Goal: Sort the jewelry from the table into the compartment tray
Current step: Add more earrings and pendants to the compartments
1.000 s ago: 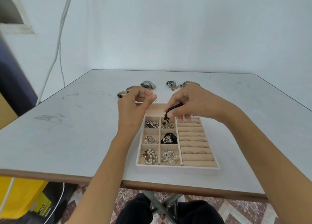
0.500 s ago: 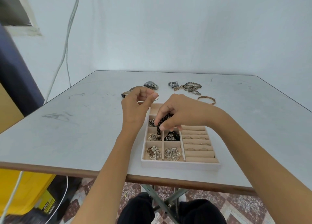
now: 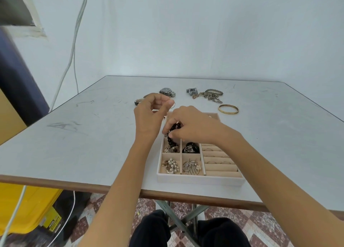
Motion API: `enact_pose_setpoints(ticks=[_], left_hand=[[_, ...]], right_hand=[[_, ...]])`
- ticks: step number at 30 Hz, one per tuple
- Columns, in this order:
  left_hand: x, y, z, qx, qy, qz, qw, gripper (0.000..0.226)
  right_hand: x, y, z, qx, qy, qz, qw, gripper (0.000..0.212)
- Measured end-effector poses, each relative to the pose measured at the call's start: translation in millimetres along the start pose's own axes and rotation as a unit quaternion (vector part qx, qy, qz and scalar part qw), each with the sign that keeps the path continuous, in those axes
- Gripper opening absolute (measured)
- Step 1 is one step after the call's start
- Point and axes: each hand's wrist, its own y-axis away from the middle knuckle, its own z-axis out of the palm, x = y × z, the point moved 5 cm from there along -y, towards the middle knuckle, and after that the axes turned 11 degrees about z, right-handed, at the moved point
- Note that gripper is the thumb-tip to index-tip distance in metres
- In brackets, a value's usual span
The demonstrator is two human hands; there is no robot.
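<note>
**Q:** What do the containers hold?

**A:** The compartment tray [image 3: 201, 179] lies before you on the tabletop [image 3: 93, 144]. In its left block, the near row holds a pearl cluster [image 3: 170, 165] in the left cell and a silver brooch [image 3: 191, 167] in the right. In the row behind, there is a small silver piece [image 3: 169, 149] on the left and a black piece [image 3: 190, 148] on the right. The right block is padded ring rolls [image 3: 219, 169], with thin rings tucked between several. Your hands hide the cells farther back.

**Q:** And the hands?

**A:** Your right hand [image 3: 189, 125] pinches the black bead bracelet [image 3: 172, 135] above the tray. The strand hangs into the left cell of the second row, its lower end on the silver piece. Your left hand [image 3: 150, 116] is raised just beside the right and apart from it, with fingers curled. Whether it holds anything cannot be told.

**Q:** Edges and room?

**A:** The tray's front wall sits near the tabletop's near edge. Bare surface spreads wide to your left and also to your right. Beyond the tray lie a gold bangle [image 3: 228, 109], a chain pile [image 3: 208, 95] and a watch [image 3: 167, 92], all short of the far edge.
</note>
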Motion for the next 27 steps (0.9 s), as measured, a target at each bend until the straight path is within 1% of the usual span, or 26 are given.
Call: enact_pose_setpoints(ticks=[2,4,7,10,14,17,19,24,27], left_hand=[[0,-1,-1,0.004,-0.004,0.001,1.0,0.009],[0,-1,-1,0.003,-0.008,0.001,1.0,0.009],[-1,-1,-1,0.003,-0.016,0.001,1.0,0.013],[-2,-1,-1,0.001,-0.019,-0.002,1.0,0.019],[-3,-1,0,-0.007,-0.015,-0.008,1.0,0.021],[-3,0,1,-0.009,-0.012,-0.01,1.0,0.02],[-3,0,1,-0.01,-0.01,-0.013,1.0,0.019],[-3,1,1,-0.014,-0.011,-0.016,1.0,0.018],[-2,1,1,-0.018,-0.013,-0.013,1.0,0.02]], right_hand=[[-2,0,-2,0.037,-0.004,-0.007,0.999,0.015],[-4,1,-1,0.065,0.0,-0.009,0.998,0.015],[-5,3,2,0.077,0.005,-0.016,0.997,0.015],[-4,4,5,0.074,0.017,-0.02,0.997,0.014],[-3,7,5,0.055,0.003,-0.029,0.998,0.006],[-3,10,4,0.04,0.003,-0.031,0.999,0.011],[-2,12,5,0.029,0.01,-0.032,0.999,0.01],[-1,15,7,0.036,0.004,-0.033,0.999,0.007],[1,18,8,0.019,-0.006,-0.032,0.999,0.015]])
